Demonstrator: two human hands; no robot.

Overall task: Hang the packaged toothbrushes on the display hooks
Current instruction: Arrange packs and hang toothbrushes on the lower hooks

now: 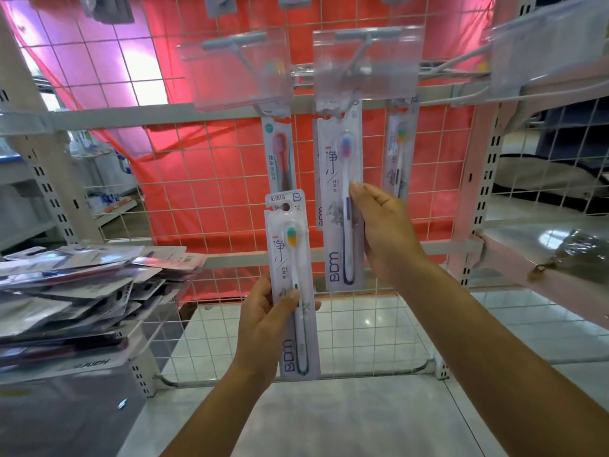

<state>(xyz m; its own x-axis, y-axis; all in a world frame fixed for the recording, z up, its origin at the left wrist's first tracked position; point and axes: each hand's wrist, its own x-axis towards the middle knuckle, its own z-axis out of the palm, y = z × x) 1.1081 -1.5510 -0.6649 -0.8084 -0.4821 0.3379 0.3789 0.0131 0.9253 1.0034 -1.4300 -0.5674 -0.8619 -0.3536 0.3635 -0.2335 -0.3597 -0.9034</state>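
My left hand (263,311) grips a packaged toothbrush (291,258) with green-and-yellow bristles, held upright below the hooks. My right hand (379,225) pinches the right edge of a second packaged toothbrush (341,192) with blue-pink bristles, whose top hangs at the middle display hook (354,69). A pink toothbrush pack (278,153) hangs under the left hook (244,54). Another pack (397,150) hangs to the right, behind my right hand. Clear price-tag covers front each hook.
A loose pile of toothbrush packs (82,285) lies on a shelf at the left. The white wire grid panel (197,179) backs the hooks, red cloth behind it. A pink shelf (534,258) juts out at the right. Tiled floor lies below.
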